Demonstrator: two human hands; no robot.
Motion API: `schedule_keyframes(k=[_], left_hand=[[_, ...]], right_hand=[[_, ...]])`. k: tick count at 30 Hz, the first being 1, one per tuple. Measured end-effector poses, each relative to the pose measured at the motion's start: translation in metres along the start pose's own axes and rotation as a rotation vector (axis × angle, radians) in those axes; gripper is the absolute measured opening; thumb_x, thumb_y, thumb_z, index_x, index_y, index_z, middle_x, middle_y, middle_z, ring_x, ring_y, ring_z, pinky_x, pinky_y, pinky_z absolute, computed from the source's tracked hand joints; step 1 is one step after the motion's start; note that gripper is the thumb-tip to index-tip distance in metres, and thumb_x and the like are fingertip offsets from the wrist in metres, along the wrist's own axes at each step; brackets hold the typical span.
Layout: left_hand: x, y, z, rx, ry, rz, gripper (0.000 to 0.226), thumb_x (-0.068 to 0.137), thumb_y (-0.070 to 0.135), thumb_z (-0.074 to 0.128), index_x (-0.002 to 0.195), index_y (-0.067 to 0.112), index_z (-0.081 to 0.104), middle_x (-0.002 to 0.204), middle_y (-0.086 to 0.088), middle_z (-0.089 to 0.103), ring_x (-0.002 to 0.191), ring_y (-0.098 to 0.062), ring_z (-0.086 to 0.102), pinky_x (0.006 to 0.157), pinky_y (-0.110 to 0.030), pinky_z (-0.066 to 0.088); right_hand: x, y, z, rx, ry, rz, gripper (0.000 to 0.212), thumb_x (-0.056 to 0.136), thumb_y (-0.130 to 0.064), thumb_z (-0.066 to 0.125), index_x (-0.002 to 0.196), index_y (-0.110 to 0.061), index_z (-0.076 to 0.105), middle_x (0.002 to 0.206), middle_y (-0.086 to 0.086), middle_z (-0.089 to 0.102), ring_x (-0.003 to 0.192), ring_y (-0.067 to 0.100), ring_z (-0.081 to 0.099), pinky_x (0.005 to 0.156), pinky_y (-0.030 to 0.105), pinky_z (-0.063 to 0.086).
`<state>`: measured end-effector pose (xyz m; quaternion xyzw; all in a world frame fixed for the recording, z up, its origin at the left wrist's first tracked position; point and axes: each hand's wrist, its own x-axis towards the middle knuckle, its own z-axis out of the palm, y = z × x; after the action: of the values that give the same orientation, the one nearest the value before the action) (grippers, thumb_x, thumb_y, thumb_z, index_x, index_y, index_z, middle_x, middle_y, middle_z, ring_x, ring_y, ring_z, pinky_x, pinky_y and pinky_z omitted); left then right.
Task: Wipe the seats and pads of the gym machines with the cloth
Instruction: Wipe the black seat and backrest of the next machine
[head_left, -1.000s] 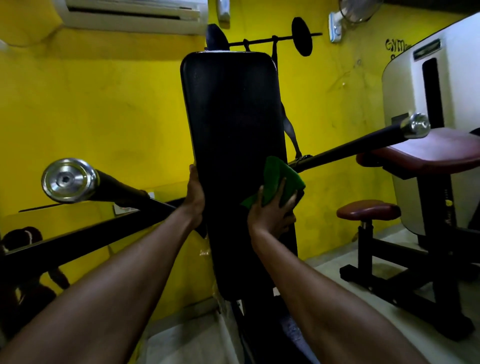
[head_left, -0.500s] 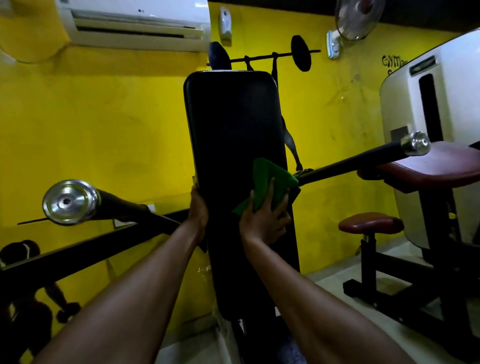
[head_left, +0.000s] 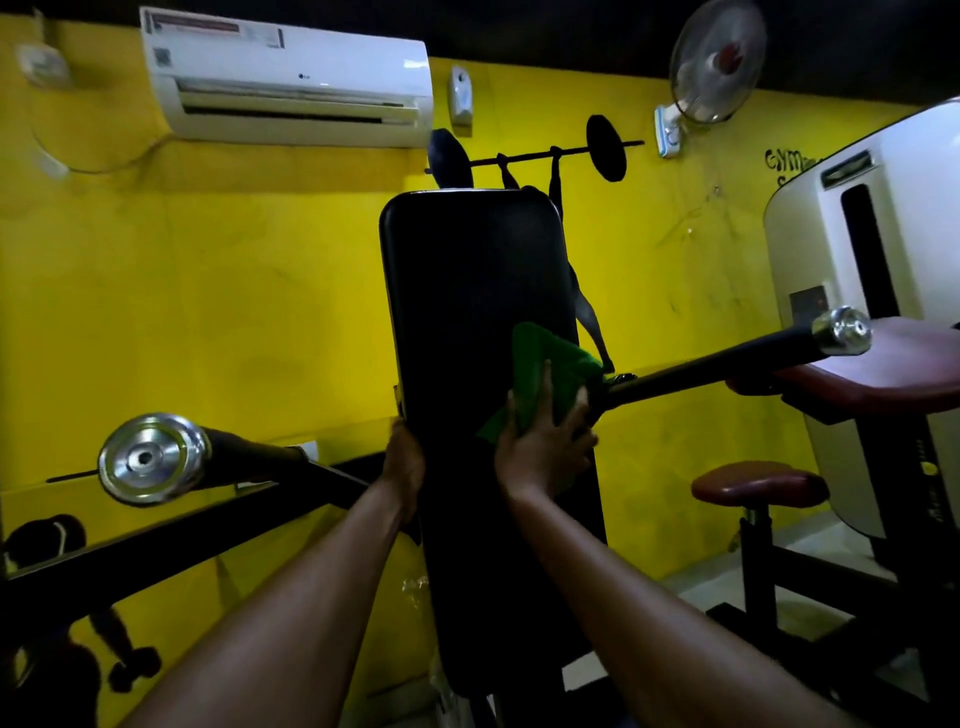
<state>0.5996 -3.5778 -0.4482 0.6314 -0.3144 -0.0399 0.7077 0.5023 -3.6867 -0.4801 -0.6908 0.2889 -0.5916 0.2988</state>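
- While my right hand (head_left: 540, 452) presses the green cloth (head_left: 550, 358) flat on the black back pad (head_left: 467, 312), its fingers spread and straight over the cloth rather than curled round it, I judge the wipe to be mid-stroke.
- Cloth position: right half of the pad, about mid-height. One corner laps past the pad's right edge, near the black handle bar (head_left: 701, 369).
- Left hand (head_left: 405, 462) holds the pad's left edge. Its fingers wrap behind the edge, out of sight. I judge this a steadying grip.
- Progress, judged: this pad is under way. Its surface is too dark to tell wiped from unwiped; the top and lower end are probably left.
- Left to do, judged: the round maroon seat (head_left: 758, 486) and the maroon pad (head_left: 883, 374) on my right, both well apart from the cloth. Whether they have been wiped, I cannot tell.
- Containers: none in view, so no contents to record.
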Motion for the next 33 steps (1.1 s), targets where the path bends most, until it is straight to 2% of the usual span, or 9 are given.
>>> schedule_keyframes(k=[3, 5, 7, 12, 14, 18, 25, 30, 33], left_hand=[[-0.012, 0.016, 0.008, -0.009, -0.009, -0.003, 0.041, 0.108, 0.013, 0.023, 0.108, -0.008, 0.059, 0.105, -0.011, 0.058, 0.043, -0.003, 0.059, 0.045, -0.015, 0.046], [-0.019, 0.032, 0.006, 0.024, -0.019, -0.061, 0.041, 0.109, 0.014, 0.022, 0.102, -0.003, 0.058, 0.092, -0.015, 0.062, 0.032, -0.008, 0.055, 0.034, -0.016, 0.042], [-0.013, 0.055, -0.004, -0.016, 0.042, -0.118, 0.046, 0.109, 0.034, 0.024, 0.088, 0.009, 0.056, 0.065, -0.011, 0.063, 0.041, -0.016, 0.057, 0.040, -0.020, 0.042], [0.004, 0.117, 0.007, -0.073, 0.117, 0.022, 0.047, 0.108, 0.046, 0.019, 0.104, 0.018, 0.056, 0.075, -0.003, 0.056, 0.066, -0.017, 0.052, 0.055, -0.026, 0.042], [0.004, 0.121, 0.020, -0.084, 0.120, 0.057, 0.058, 0.106, 0.051, 0.018, 0.103, 0.016, 0.064, 0.079, -0.007, 0.065, 0.071, -0.021, 0.060, 0.059, -0.023, 0.052], [0.007, 0.113, 0.019, -0.065, 0.176, 0.057, 0.069, 0.103, 0.058, 0.020, 0.114, 0.010, 0.068, 0.104, -0.017, 0.071, 0.095, -0.033, 0.067, 0.095, -0.046, 0.054], [0.018, 0.111, 0.016, 0.069, 0.287, 0.124, 0.058, 0.108, 0.042, 0.021, 0.141, 0.004, 0.050, 0.138, -0.022, 0.055, 0.127, -0.038, 0.053, 0.111, -0.050, 0.039], [0.097, 0.069, 0.002, -0.007, 0.264, 0.148, 0.094, 0.075, 0.076, 0.028, 0.139, 0.012, 0.053, 0.142, -0.017, 0.054, 0.127, -0.038, 0.054, 0.108, -0.057, 0.042], [0.044, 0.100, 0.011, 0.036, 0.309, 0.101, 0.075, 0.095, 0.062, 0.025, 0.140, 0.009, 0.052, 0.141, -0.017, 0.054, 0.130, -0.037, 0.051, 0.113, -0.049, 0.037]], right_hand=[[-0.014, -0.006, 0.006, -0.138, -0.019, -0.554, 0.080, 0.094, -0.043, 0.059, 0.154, -0.060, 0.008, 0.169, 0.001, -0.005, 0.136, 0.041, 0.025, 0.104, 0.051, 0.037], [0.001, 0.005, 0.004, -0.181, -0.053, -0.700, 0.082, 0.093, -0.045, 0.059, 0.153, -0.063, 0.005, 0.168, -0.003, -0.005, 0.132, 0.038, 0.027, 0.102, 0.050, 0.039], [0.020, 0.010, -0.004, -0.137, -0.005, -0.560, 0.075, 0.096, -0.046, 0.055, 0.154, -0.061, 0.009, 0.167, -0.005, -0.003, 0.129, 0.035, 0.030, 0.100, 0.050, 0.044], [0.040, -0.020, -0.018, 0.062, 0.045, -0.017, 0.061, 0.102, -0.063, 0.037, 0.156, -0.056, 0.011, 0.167, -0.002, 0.001, 0.135, 0.037, 0.030, 0.108, 0.048, 0.035], [0.028, -0.034, -0.017, -0.019, 0.024, -0.207, 0.059, 0.102, -0.062, 0.037, 0.156, -0.055, 0.015, 0.167, 0.000, 0.000, 0.133, 0.035, 0.028, 0.107, 0.045, 0.034], [0.029, -0.017, -0.002, -0.175, 0.057, -0.818, 0.080, 0.088, -0.047, 0.063, 0.155, -0.056, 0.020, 0.164, 0.003, 0.014, 0.121, 0.034, 0.034, 0.093, 0.046, 0.046], [0.067, -0.047, -0.016, 0.058, 0.064, -0.053, 0.064, 0.100, -0.065, 0.037, 0.158, -0.052, 0.013, 0.167, 0.002, 0.001, 0.133, 0.036, 0.030, 0.108, 0.045, 0.033], [0.061, -0.058, -0.013, -0.154, 0.015, -0.750, 0.074, 0.095, -0.056, 0.052, 0.154, -0.060, 0.009, 0.168, -0.001, -0.002, 0.130, 0.032, 0.023, 0.102, 0.046, 0.034], [0.107, -0.048, -0.028, -0.038, 0.056, -0.605, 0.068, 0.097, -0.054, 0.053, 0.153, -0.061, 0.015, 0.167, -0.010, 0.004, 0.127, 0.027, 0.028, 0.096, 0.040, 0.036]])
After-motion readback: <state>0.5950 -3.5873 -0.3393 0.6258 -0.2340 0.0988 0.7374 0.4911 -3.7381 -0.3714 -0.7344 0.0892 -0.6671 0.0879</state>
